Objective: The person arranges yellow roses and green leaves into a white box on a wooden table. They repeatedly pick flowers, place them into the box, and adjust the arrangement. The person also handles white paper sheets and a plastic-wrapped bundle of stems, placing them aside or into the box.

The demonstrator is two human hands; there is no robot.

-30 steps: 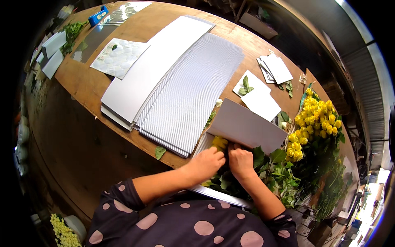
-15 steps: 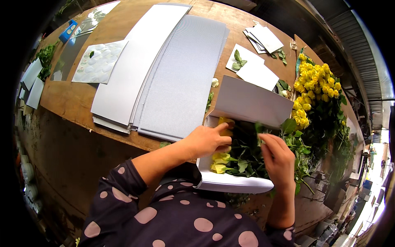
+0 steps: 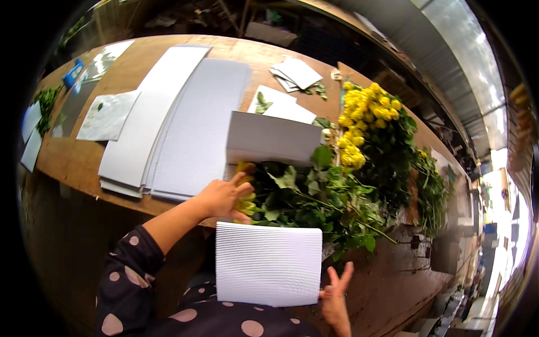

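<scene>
A white corrugated sheet (image 3: 269,264) is folded around a bunch of yellow roses (image 3: 246,203). Its ridged front flap faces me, and its smooth back flap (image 3: 275,137) stands upright behind the flowers. My left hand (image 3: 222,197) lies at the rose heads with its fingers spread, covering some of them. Leafy green stems (image 3: 314,196) stick out of the sheet toward the right. Down by the front flap's lower right edge is my right hand (image 3: 336,297), two fingers stretched apart. Its thumb is close to that edge; I cannot tell whether it touches.
Stacked long white corrugated sheets (image 3: 196,121) lie left of the bunch. A big heap of yellow roses (image 3: 368,109) rests at the right. White cards (image 3: 297,74) with loose leaves lie farther back. A blue tape dispenser (image 3: 73,73) sits at the far left.
My right hand has moved from above the stems down to the front flap's right side. The front flap now shows its full ridged face. The view has shifted to the right.
</scene>
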